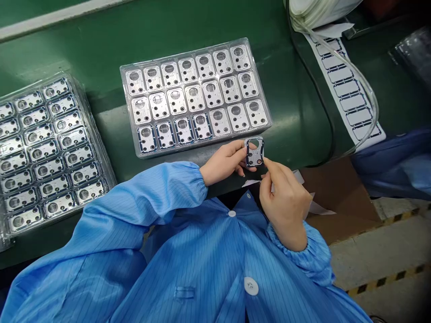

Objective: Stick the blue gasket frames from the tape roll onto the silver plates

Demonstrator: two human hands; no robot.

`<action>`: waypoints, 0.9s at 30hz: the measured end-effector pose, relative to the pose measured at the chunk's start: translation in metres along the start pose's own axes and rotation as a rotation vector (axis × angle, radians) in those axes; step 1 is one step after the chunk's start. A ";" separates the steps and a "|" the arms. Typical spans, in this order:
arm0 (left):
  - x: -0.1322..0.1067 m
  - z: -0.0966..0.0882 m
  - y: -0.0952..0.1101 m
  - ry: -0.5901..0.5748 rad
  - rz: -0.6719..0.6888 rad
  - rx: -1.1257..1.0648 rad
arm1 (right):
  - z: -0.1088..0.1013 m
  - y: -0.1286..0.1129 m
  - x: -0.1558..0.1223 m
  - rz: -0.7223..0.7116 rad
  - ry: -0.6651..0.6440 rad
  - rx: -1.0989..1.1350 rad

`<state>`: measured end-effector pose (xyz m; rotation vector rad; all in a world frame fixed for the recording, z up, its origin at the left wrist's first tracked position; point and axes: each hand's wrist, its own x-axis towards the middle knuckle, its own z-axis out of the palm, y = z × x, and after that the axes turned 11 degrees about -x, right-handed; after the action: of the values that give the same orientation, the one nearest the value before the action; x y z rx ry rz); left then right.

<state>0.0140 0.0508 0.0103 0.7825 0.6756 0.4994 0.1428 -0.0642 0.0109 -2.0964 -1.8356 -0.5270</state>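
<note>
My left hand [226, 161] is closed on a small silver metal plate [254, 154], held up over the table's front edge. The plate has one large round hole, smaller holes near its lower end and a dark border around its face. At its lower right edge is the index fingertip of my right hand [284, 202]; the other fingers of that hand are curled. Just beyond my hands lies a clear plastic tray [197, 144] with rows of similar plates. Several plates in its front row, such as this plate [147, 138], have dark blue borders; the others look plain silver.
Stacked clear trays [97, 152] of dark-bordered plates stand at the left. At the right, a white strip [350, 96] with black outline shapes runs from a roll [318, 13]. A dark cable [316, 85] crosses the green table [279, 67]. Below sits a cardboard box [346, 197].
</note>
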 end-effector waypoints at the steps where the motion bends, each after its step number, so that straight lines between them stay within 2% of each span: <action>1: 0.000 0.000 0.000 0.001 -0.007 -0.007 | 0.001 0.000 0.000 -0.007 0.001 -0.015; 8: 0.000 -0.001 0.004 -0.009 -0.031 -0.037 | 0.010 0.002 -0.004 -0.019 0.028 -0.074; 17: 0.000 -0.001 0.003 -0.025 -0.031 -0.023 | 0.017 0.003 -0.009 0.043 0.040 -0.070; 21: 0.000 -0.003 0.001 -0.039 -0.035 -0.016 | 0.020 0.008 -0.006 0.118 0.041 0.092; 27: 0.000 -0.005 0.000 -0.072 -0.011 0.025 | 0.016 0.016 0.006 0.207 -0.009 0.490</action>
<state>0.0107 0.0531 0.0072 0.8158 0.6200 0.4509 0.1602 -0.0538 0.0001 -1.9118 -1.5298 -0.0095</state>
